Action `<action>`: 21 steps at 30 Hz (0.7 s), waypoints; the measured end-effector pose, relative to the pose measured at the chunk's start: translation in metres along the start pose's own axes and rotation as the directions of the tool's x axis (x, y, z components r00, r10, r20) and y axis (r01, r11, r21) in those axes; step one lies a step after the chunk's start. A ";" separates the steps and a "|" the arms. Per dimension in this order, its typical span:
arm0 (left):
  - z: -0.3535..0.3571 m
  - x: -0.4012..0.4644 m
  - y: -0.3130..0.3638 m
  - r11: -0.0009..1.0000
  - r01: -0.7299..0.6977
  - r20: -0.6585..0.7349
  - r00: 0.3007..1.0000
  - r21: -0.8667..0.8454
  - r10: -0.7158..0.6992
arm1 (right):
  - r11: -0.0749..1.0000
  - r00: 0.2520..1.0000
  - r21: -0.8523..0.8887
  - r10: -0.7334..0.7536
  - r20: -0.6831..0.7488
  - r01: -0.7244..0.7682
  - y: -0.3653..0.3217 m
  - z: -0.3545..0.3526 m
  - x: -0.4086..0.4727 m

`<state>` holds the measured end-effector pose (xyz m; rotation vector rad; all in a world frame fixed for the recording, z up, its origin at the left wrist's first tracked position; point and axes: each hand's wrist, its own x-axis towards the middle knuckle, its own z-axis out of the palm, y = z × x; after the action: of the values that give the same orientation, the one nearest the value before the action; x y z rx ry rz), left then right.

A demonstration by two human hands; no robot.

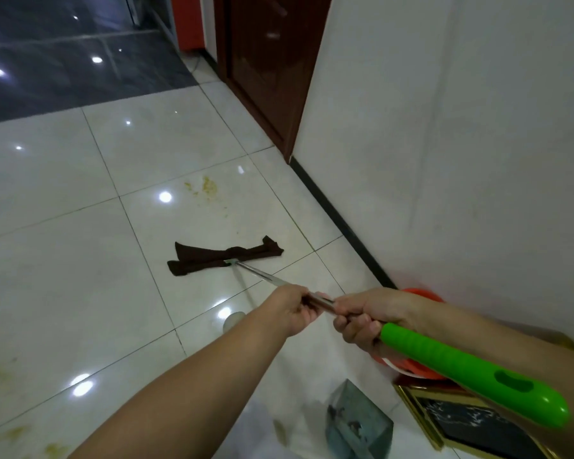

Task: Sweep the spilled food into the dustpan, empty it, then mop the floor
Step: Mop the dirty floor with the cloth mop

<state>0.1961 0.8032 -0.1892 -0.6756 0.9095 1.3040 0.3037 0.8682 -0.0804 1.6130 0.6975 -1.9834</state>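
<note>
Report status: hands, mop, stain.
Both hands, left and right, shut on mop handle. Mop cloth flat on tile, short of yellow stain. Path clear.

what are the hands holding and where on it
Both hands, left and right, grip the mop by its metal pole, just below the green handle.

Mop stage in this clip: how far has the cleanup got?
Sweeping looks done: only yellow smears remain on the floor, and the dustpan sits aside near the bottom edge. In hand: the left hand and right hand grip the mop, its dark cloth short of that stain. Left: wiping it, plus the yellowish marks at lower left.
</note>
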 end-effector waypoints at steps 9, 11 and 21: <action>0.026 0.045 0.088 0.999 -0.048 -0.029 0.998 -0.001 0.048 | 0.998 0.998 -0.016 -0.057 -0.027 0.056 -0.089 0.030 0.024; 0.032 0.057 0.112 0.998 -0.063 -0.050 0.997 0.029 0.064 | 0.998 0.998 -0.028 -0.059 -0.030 0.059 -0.114 0.037 0.029; 0.064 0.106 0.247 0.989 -0.119 -0.134 0.982 0.082 0.130 | 0.997 0.998 -0.049 -0.068 -0.017 0.067 -0.247 0.087 0.058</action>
<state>-0.0336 0.9519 -0.2306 -0.6669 1.1237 1.3391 0.0677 0.9932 -0.1013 1.6005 0.8110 -1.9858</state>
